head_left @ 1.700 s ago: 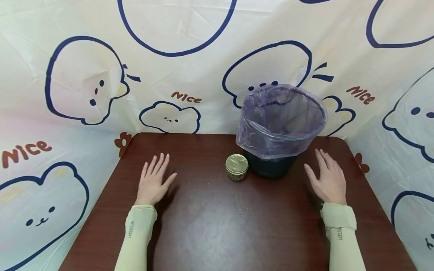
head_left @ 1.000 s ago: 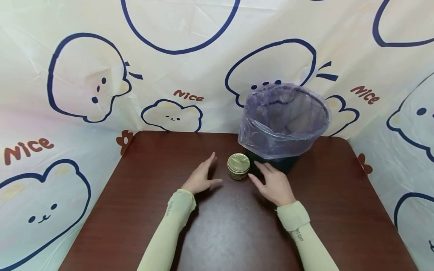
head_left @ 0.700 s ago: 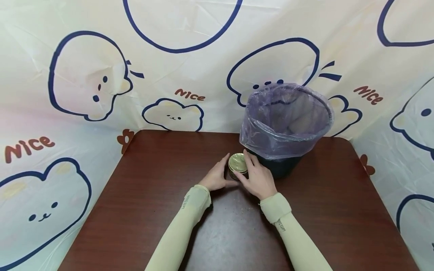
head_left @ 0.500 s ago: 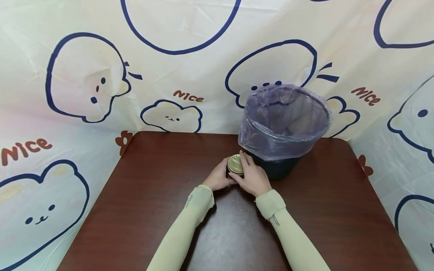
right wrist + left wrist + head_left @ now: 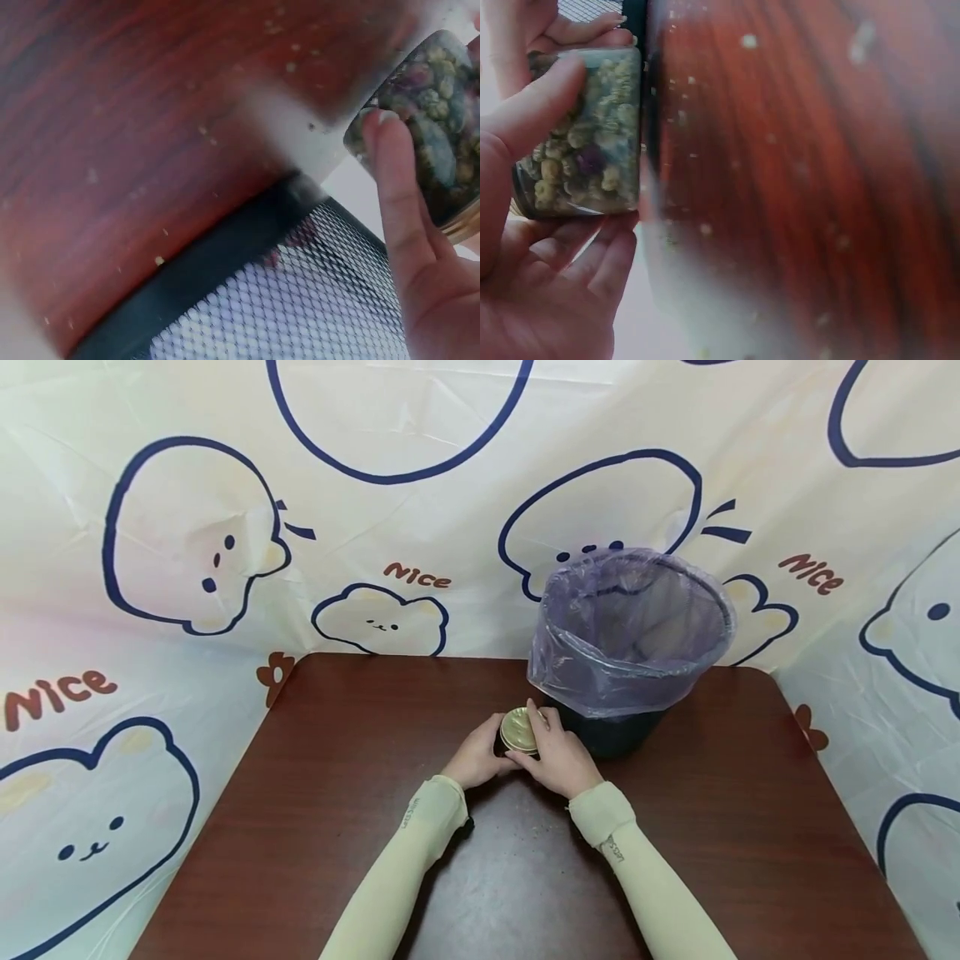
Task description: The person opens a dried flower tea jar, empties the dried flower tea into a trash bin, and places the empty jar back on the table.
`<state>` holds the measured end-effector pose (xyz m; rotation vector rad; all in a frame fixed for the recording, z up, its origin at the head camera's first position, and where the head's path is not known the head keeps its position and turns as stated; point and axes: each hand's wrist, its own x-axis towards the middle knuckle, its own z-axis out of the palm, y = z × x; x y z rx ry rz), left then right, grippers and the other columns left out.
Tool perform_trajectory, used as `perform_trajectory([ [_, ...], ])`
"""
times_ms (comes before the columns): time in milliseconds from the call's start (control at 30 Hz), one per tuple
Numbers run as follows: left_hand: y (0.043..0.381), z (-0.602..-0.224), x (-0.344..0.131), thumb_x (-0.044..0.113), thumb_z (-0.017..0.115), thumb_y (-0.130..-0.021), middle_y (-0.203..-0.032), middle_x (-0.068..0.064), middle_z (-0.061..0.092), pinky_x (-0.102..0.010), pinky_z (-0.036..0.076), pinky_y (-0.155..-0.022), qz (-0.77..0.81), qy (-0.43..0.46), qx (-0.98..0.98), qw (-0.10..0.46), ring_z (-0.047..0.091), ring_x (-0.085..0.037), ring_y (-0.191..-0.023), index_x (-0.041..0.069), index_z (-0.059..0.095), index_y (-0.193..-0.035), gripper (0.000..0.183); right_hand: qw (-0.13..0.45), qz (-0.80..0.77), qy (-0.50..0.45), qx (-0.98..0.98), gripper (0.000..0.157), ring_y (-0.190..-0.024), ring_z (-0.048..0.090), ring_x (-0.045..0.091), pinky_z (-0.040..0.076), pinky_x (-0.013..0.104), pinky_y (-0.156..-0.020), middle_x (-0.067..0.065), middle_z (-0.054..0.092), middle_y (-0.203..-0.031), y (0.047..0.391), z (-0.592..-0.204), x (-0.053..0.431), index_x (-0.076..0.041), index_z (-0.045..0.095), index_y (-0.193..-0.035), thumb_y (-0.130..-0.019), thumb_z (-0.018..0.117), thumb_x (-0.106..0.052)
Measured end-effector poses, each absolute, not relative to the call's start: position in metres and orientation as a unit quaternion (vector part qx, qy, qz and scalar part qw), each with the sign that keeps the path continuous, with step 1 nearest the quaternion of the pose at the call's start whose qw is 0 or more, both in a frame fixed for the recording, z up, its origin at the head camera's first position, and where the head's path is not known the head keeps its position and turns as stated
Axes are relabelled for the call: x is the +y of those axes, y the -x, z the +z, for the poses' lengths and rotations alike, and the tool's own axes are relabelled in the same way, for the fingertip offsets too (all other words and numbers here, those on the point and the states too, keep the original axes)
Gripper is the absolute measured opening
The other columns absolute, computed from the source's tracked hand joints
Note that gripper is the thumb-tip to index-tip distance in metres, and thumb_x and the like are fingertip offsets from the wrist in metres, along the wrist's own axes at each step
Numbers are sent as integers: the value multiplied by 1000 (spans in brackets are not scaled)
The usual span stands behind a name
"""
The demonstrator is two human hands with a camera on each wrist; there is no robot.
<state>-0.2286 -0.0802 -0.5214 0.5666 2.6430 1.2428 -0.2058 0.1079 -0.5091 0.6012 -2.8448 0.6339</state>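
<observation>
A small clear jar (image 5: 592,150) with a gold lid (image 5: 519,731) is in both hands near the middle of the table. What look like dried flower buds fill it, mostly yellow-green with a purple one. My left hand (image 5: 476,758) grips the jar's left side, its thumb across the wall and its fingers behind, as the left wrist view shows. From the right, my right hand (image 5: 558,756) holds the jar near its top, index finger reaching over the lid's edge. In the right wrist view, fingers (image 5: 397,180) of this hand lie along the jar's side.
Just behind and right of the hands stands a dark mesh waste bin (image 5: 611,735) lined with a purple plastic bag (image 5: 600,681). Small crumbs dot the brown table (image 5: 360,710). A cartoon-printed sheet (image 5: 465,527) hangs behind and along the sides.
Both hands came inward from the table's two sides and took hold of the jar. The jar has since shifted slightly toward the person; the bin stays in place.
</observation>
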Motion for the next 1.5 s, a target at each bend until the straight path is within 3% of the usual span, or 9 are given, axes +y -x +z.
perform_trajectory([
  [167,220,-508,-84,20,89,-82,-146,-13,55,-47,41,-118,430,-228,873,35,52,-29,-138,4,45,-149,81,124,225,-218,-942,94,-79,71,39,62,49,-75,24,49,-142,196,-489,111,3,32,-159,-93,75,-48],
  [367,208,-493,-83,19,92,-78,-141,-12,53,-45,44,-115,465,-264,845,-14,53,-27,-134,6,44,-148,86,168,253,-230,-925,96,-91,72,42,61,53,-80,23,54,-143,182,-457,115,1,38,-156,-87,80,-51],
  [500,197,-486,-76,24,95,-70,-138,-10,58,-46,48,-110,472,-241,847,-33,57,-26,-127,8,45,-147,93,175,263,-239,-918,93,-89,72,40,61,52,-79,17,57,-138,173,-442,116,-3,45,-152,-84,81,-53],
  [733,184,-476,-69,17,97,-63,-134,-10,64,-45,52,-107,503,-241,827,-70,63,-25,-122,7,49,-142,93,192,270,-240,-913,91,-79,71,33,60,49,-71,9,57,-136,159,-427,116,-9,50,-151,-81,81,-57],
  [833,180,-473,-68,16,98,-61,-132,-10,65,-43,52,-106,506,-251,821,-83,64,-24,-120,6,50,-140,93,207,272,-235,-910,91,-87,71,29,59,48,-70,6,57,-135,155,-424,116,-13,53,-149,-78,81,-61],
  [967,176,-470,-66,15,98,-60,-131,-10,65,-40,52,-106,513,-263,812,-93,64,-24,-119,5,51,-140,93,218,288,-240,-901,92,-112,66,29,58,51,-82,5,59,-134,152,-423,117,-15,54,-149,-75,81,-63],
  [1067,174,-467,-65,14,97,-58,-130,-9,66,-40,53,-105,518,-271,805,-97,64,-23,-118,6,52,-139,93,209,333,-253,-884,90,-124,60,28,54,52,-95,7,59,-136,150,-424,117,-14,53,-149,-76,85,-56],
  [1233,170,-464,-66,13,97,-57,-128,-9,66,-40,53,-105,513,-284,804,-98,65,-24,-117,5,53,-138,93,182,412,-262,-854,88,-130,58,24,49,47,-106,7,58,-142,148,-428,116,-13,51,-151,-76,90,-40],
  [1500,169,-466,-68,15,95,-57,-127,-10,66,-38,53,-105,511,-291,803,-94,65,-24,-117,4,53,-138,91,188,436,-263,-840,84,-129,59,20,48,41,-107,4,57,-143,147,-435,114,-14,52,-150,-77,89,-35],
])
